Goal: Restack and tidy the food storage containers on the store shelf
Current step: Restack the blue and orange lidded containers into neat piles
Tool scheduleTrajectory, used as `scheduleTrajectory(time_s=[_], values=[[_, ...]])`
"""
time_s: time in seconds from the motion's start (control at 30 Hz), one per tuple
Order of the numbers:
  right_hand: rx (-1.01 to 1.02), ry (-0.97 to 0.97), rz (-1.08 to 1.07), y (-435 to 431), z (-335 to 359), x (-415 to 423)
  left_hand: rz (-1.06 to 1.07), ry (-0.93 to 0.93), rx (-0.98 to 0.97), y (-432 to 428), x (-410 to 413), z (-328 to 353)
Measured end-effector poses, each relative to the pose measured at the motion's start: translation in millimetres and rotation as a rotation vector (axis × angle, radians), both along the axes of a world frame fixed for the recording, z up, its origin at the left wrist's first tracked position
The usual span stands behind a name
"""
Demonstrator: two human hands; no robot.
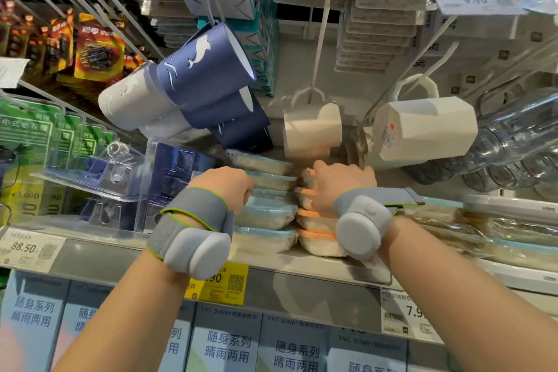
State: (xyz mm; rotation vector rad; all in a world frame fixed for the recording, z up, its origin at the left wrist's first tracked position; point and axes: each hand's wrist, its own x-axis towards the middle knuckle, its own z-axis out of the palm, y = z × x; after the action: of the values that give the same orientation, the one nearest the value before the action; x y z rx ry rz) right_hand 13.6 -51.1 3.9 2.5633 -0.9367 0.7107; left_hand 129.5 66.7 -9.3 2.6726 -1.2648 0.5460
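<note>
Both hands on the stacks: left hand (225,187) beside the blue-lidded containers (265,214), right hand (341,183) atop the orange-lidded containers (317,229); fingers hidden, grip unknown; I'd square the blue-lidded containers flush against the orange pile.

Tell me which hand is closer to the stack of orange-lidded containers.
Right. The right hand rests on the orange-lidded stack; the left hand is on the blue-lidded stack beside it.

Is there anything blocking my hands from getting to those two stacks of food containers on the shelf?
Nothing visible does. The left hand is already at the blue-lidded stack and the right hand at the orange-lidded stack. The hanging mugs sit above and behind, not between.
</note>
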Motion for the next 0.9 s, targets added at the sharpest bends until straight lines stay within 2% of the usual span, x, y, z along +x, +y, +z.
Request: scheduleTrajectory(time_s=[0.17, 0.27, 0.5, 0.67, 0.77, 0.9], values=[[-0.004, 0.029, 0.013, -0.5, -3.0, -2.9, -0.115, 0.111, 0.063, -3.2, -11.3, -0.2], [-0.048, 0.016, 0.034, 3.3, 0.5, -11.5, -0.163, 0.113, 0.056, -19.1, -15.2, -6.0], [-0.032, -0.195, 0.165, -2.0, 16.7, -43.8, -0.029, 0.063, 0.031, -34.8, -20.3, 1.1], [0.090, -0.274, 0.159, -18.9, 14.7, -71.1, -0.080, 0.177, 0.088, -33.4, -25.8, 10.4], [0.151, -0.254, 0.098, -25.2, 15.3, -82.8, -0.198, 0.204, -0.047, -27.9, -34.0, 19.6], [0.227, -0.111, 0.013, -34.2, 14.4, -88.8, -0.244, 0.038, -0.324, -37.0, -46.8, 28.5]])
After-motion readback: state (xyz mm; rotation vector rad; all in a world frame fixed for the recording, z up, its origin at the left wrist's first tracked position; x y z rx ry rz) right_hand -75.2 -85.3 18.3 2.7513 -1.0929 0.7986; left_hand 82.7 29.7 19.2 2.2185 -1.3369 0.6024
